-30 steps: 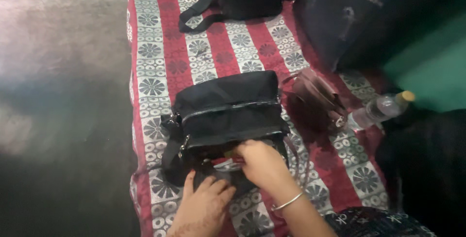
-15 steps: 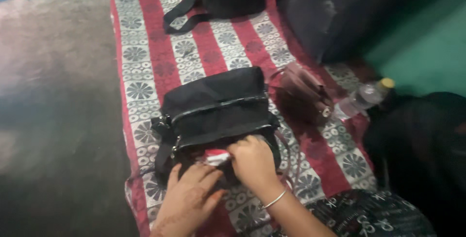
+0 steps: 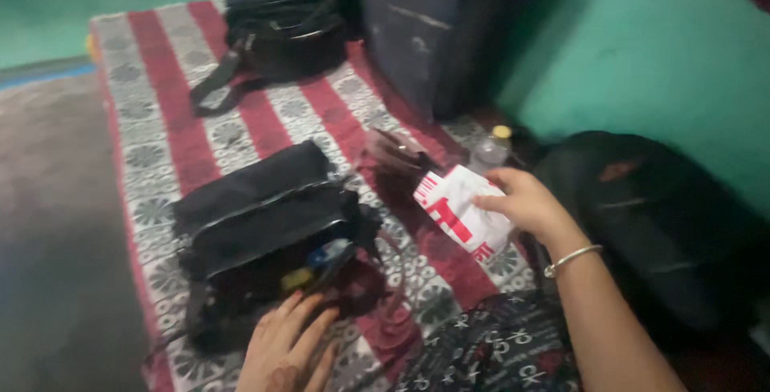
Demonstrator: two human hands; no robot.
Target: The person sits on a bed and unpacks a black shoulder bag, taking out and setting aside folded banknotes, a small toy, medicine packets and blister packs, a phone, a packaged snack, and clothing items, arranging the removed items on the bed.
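On the red-and-white patterned mat [image 3: 200,131] by the green wall, the white-and-red paper packet [image 3: 461,217] is now out of the open black fabric bag [image 3: 269,235] — pinched in the right hand [image 3: 525,203]; the left hand [image 3: 285,352] rests open-fingered against the bag.

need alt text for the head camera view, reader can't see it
The right hand holds a white and red packet above a red and white patterned mat. The left hand rests on an open black bag. A clear bottle lies behind the packet.
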